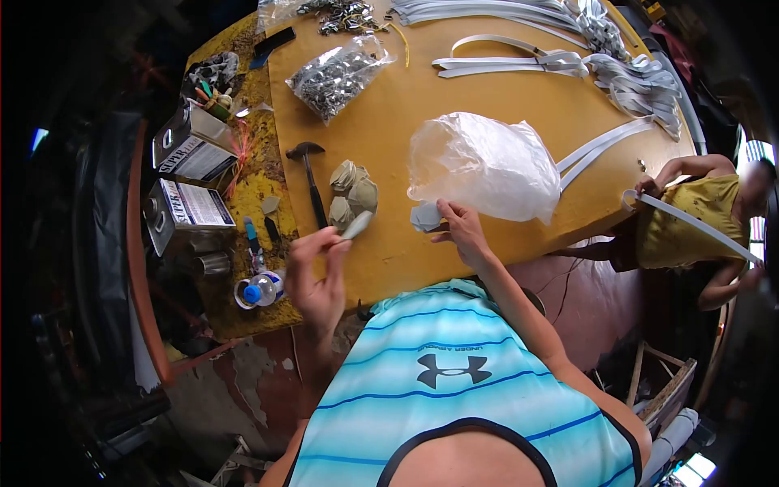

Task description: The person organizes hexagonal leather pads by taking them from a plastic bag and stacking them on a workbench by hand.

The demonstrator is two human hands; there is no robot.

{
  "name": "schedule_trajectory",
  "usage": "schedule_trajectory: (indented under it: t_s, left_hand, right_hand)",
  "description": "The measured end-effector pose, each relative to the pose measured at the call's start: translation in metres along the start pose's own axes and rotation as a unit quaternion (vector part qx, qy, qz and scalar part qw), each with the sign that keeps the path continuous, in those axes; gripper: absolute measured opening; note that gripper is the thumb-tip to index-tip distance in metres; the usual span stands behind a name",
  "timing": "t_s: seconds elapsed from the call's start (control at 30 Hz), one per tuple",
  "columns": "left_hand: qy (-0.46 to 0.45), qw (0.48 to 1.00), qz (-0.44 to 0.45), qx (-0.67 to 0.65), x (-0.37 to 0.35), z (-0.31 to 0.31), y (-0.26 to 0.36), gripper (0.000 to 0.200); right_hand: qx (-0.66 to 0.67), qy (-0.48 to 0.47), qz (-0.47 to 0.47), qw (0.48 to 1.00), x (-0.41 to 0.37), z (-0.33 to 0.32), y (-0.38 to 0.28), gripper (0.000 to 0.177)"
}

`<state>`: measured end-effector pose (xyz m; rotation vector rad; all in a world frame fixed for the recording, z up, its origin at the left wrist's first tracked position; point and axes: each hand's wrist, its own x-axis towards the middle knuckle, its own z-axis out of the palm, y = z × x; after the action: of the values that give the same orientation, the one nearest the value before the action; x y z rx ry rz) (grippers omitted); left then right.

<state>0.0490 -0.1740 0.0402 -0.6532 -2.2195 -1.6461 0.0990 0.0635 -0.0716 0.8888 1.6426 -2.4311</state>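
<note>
My left hand (318,272) pinches a small pale green-grey piece (357,226) between thumb and fingers, just below a loose pile of similar beige-green pieces (363,195). Between the thumb and fingers of my right hand (462,231) is a light grey piece (425,217), over the table (381,268). A crumpled translucent white plastic bag (495,166) lies directly beyond my right hand. The hammer (312,183) rests left of the pile, its black handle pointing toward my left hand.
Metal cans (191,215), a bottle (264,290) and tools line the left side. A bag of metal parts (337,77) lies farther back; white straps (519,65) lie back right. At the right, another person (690,215) holds a white strap (698,223).
</note>
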Motion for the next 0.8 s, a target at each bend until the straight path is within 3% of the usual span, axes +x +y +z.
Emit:
schedule_trajectory:
  t_s: [0.03, 0.1, 0.2, 0.27, 0.3, 0.33, 0.37, 0.43, 0.5, 0.57, 0.6, 0.63, 0.8]
  left_hand:
    - [0.000, 1.000, -0.003, -0.001, 0.005, -0.008, 0.009, 0.017]
    - [0.036, 0.990, 0.102, 0.095, 0.012, -0.021, 0.022, 0.020]
    - [0.038, 0.969, 0.167, 0.178, 0.013, -0.015, 0.028, 0.023]
    - [-0.036, 0.969, 0.177, 0.171, -0.007, 0.008, -0.011, 0.023]
    - [-0.094, 0.979, 0.137, 0.122, -0.030, 0.026, -0.050, 0.027]
    - [-0.193, 0.958, 0.110, 0.180, -0.052, 0.040, -0.085, 0.024]
    - [-0.255, 0.905, 0.153, 0.305, -0.081, 0.053, -0.116, 0.018]
    - [-0.293, 0.906, 0.135, 0.274, -0.110, 0.052, -0.125, 0.014]
    - [-0.233, 0.953, -0.084, 0.177, -0.116, 0.053, -0.094, 0.011]
    - [-0.207, 0.958, -0.135, 0.148, -0.102, 0.058, -0.087, 0.012]
    - [-0.180, 0.939, -0.294, -0.020, -0.091, 0.062, -0.083, 0.014]
    - [-0.138, 0.870, -0.436, -0.187, -0.081, 0.065, -0.078, 0.016]
    - [-0.165, 0.897, -0.357, -0.200, -0.042, 0.067, -0.067, 0.015]
  right_hand:
    - [-0.002, 0.001, 0.003, 1.000, -0.001, -0.001, 0.000, 0.038]
    - [0.003, 0.005, -0.007, 1.000, -0.003, -0.002, 0.002, 0.037]
    - [0.006, -0.015, -0.012, 1.000, -0.003, -0.006, 0.006, 0.035]
    - [0.001, -0.022, -0.018, 1.000, -0.002, -0.009, 0.009, 0.033]
    - [-0.005, -0.026, -0.025, 0.999, -0.002, -0.011, 0.011, 0.032]
    - [-0.003, -0.027, -0.024, 0.999, -0.003, -0.014, 0.016, 0.032]
    - [-0.017, -0.026, -0.034, 0.999, -0.003, -0.016, 0.021, 0.031]
    - [-0.026, -0.018, -0.054, 0.998, 0.001, -0.016, 0.018, 0.031]
    - [-0.048, -0.039, -0.058, 0.996, -0.009, -0.016, 0.018, 0.030]
    - [-0.052, -0.051, -0.059, 0.996, -0.011, -0.017, 0.020, 0.028]
    - [-0.054, -0.066, -0.061, 0.994, -0.012, -0.015, 0.021, 0.027]
    - [-0.058, -0.074, -0.056, 0.994, -0.013, -0.012, 0.022, 0.027]
    - [-0.052, -0.122, -0.083, 0.988, -0.013, 0.007, 0.012, 0.026]
